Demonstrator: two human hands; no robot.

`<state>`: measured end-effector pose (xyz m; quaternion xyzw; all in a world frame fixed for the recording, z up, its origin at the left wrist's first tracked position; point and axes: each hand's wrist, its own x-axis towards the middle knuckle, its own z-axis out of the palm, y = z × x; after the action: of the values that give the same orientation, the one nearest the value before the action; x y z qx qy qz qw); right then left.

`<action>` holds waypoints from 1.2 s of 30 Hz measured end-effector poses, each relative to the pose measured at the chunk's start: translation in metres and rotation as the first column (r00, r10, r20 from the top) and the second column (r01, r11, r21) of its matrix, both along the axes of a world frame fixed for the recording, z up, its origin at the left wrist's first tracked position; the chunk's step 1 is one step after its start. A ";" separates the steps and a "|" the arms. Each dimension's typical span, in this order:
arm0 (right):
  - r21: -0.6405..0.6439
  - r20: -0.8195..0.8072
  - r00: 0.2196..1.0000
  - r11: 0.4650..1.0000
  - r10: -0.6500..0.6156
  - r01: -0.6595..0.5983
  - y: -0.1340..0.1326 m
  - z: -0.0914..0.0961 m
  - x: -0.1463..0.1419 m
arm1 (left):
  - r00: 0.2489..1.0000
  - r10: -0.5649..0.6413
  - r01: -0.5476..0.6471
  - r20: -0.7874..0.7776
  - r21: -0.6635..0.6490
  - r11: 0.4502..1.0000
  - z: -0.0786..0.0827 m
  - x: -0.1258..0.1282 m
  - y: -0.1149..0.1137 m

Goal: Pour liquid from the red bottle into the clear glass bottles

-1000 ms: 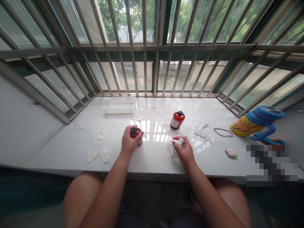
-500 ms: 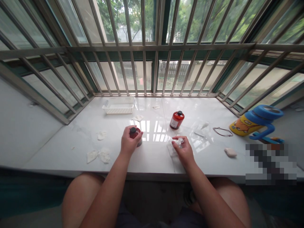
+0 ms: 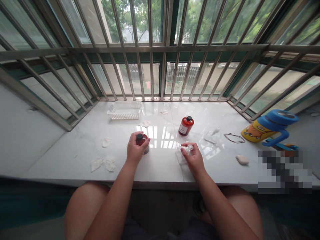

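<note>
My left hand (image 3: 135, 149) grips a dark red bottle (image 3: 143, 141) with a black cap from above, its fingers wrapped around the top. My right hand (image 3: 194, 157) pinches a small clear plastic piece (image 3: 188, 148) between fingers and thumb. Under that hand lies a transparent plastic sheet (image 3: 181, 156) on the white marble sill (image 3: 160, 170). Between my hands and further back, a second red bottle (image 3: 186, 126) with a black cap stands upright, untouched.
A white plastic basket (image 3: 124, 110) sits at the back. Crumpled tissue scraps (image 3: 97, 164) lie to the left. On the right are clear plastic wrap (image 3: 212, 136), a thin wire loop (image 3: 234, 138), a beige lump (image 3: 242, 159) and a yellow cartoon cup (image 3: 256, 130) with blue parts. Metal window bars (image 3: 150, 66) close the back.
The whole view has drifted slightly with my head. Both hands keep their hold on the same things, and nothing on the sill has visibly moved.
</note>
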<state>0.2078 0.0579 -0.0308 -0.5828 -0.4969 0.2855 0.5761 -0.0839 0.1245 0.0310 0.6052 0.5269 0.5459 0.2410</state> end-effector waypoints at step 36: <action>-0.006 0.009 1.000 1.000 -0.005 0.005 -0.001 0.002 0.000 | 1.000 0.002 -0.002 0.007 -0.004 1.000 -0.004 0.000 0.001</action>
<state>0.2075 0.0570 -0.0286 -0.5872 -0.4969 0.2830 0.5729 -0.0840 0.1253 0.0272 0.6023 0.5277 0.5473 0.2433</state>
